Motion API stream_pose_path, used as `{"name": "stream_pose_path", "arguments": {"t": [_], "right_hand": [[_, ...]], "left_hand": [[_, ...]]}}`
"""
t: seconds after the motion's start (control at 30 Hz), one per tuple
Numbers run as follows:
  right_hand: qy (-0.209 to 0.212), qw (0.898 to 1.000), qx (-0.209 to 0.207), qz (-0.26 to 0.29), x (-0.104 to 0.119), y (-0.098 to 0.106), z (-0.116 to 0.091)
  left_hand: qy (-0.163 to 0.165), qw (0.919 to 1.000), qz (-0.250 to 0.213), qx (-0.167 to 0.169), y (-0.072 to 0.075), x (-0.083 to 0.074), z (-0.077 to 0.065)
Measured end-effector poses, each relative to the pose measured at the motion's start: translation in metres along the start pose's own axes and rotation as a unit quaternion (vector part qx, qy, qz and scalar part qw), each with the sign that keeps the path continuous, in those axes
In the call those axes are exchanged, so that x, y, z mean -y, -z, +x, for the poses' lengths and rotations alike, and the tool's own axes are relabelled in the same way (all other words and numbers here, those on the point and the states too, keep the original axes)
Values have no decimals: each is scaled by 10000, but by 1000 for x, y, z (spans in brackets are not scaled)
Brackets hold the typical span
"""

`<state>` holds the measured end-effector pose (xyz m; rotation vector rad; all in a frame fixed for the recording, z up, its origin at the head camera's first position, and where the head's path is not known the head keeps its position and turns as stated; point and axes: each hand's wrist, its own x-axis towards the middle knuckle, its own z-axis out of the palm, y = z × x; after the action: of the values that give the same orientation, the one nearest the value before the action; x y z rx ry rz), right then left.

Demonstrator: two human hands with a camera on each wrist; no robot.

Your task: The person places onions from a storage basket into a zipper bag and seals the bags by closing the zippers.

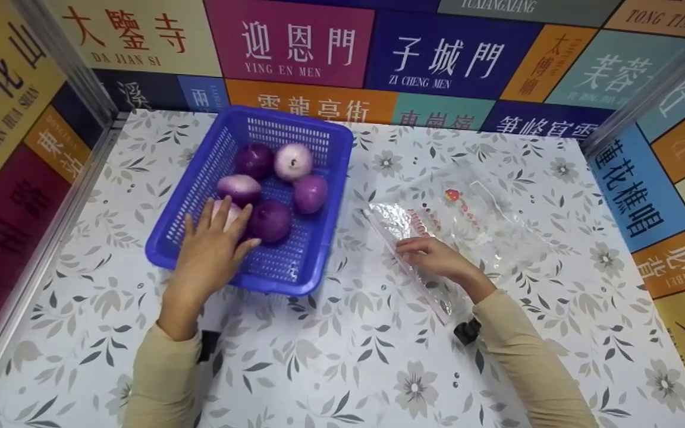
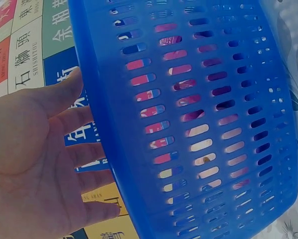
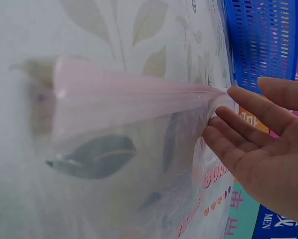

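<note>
Several purple onions (image 1: 271, 221) lie in a blue plastic basket (image 1: 320, 252). Over the basket's near left part reaches my left hand (image 1: 209, 255), fingers spread above a pale onion (image 1: 235, 212) that they partly hide. The left wrist view shows that hand's palm and extended fingers (image 2: 91, 181) beyond the basket's rim. To the right, a clear plastic zip bag (image 1: 497, 238) with red print lies flat on the table. My right hand (image 1: 437, 260) is at the bag's pink-edged opening (image 3: 134, 97), its fingertips right at the edge and its thumb held apart.
A tablecloth (image 1: 342, 368) with grey leaves and flowers covers the table. Behind it stands a wall of coloured panels (image 1: 295, 44) with lettering, and similar panels rise on both sides. The basket takes up the left middle of the table.
</note>
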<state>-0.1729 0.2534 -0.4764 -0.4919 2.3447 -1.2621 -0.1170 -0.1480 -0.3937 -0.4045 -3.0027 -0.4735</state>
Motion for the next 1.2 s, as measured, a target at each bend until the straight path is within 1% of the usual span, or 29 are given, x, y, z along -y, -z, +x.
{"name": "stream_pose_path", "arguments": {"t": [0.2, 0.33, 0.47, 0.6, 0.67, 0.8, 1.0, 1.2], "right_hand": [[251, 9993, 168, -239, 1, -1, 4], [282, 9982, 294, -441, 3, -3, 5], [79, 9985, 228, -483, 6, -4, 4], [-180, 9983, 51, -556, 7, -5, 4], [-219, 9981, 2, -583, 6, -5, 4], [-257, 9987, -31, -442, 5, -4, 3], [-410, 9985, 34, -352, 3, -2, 2], [-490, 9983, -4, -313, 4, 0, 1]], "left_hand": [[-127, 9998, 11, -140, -2, -6, 1], [-233, 9996, 27, -177, -3, -11, 2], [-318, 9993, 43, -170, -4, -15, 2], [-409, 9988, 87, -262, -5, -20, 2], [-463, 9984, 88, -319, -5, -23, 1], [-608, 9973, 5, -411, -7, -31, 2], [-869, 9952, -83, -447, -11, -45, 5], [-1091, 9936, -49, -302, -14, -68, 7]]}}
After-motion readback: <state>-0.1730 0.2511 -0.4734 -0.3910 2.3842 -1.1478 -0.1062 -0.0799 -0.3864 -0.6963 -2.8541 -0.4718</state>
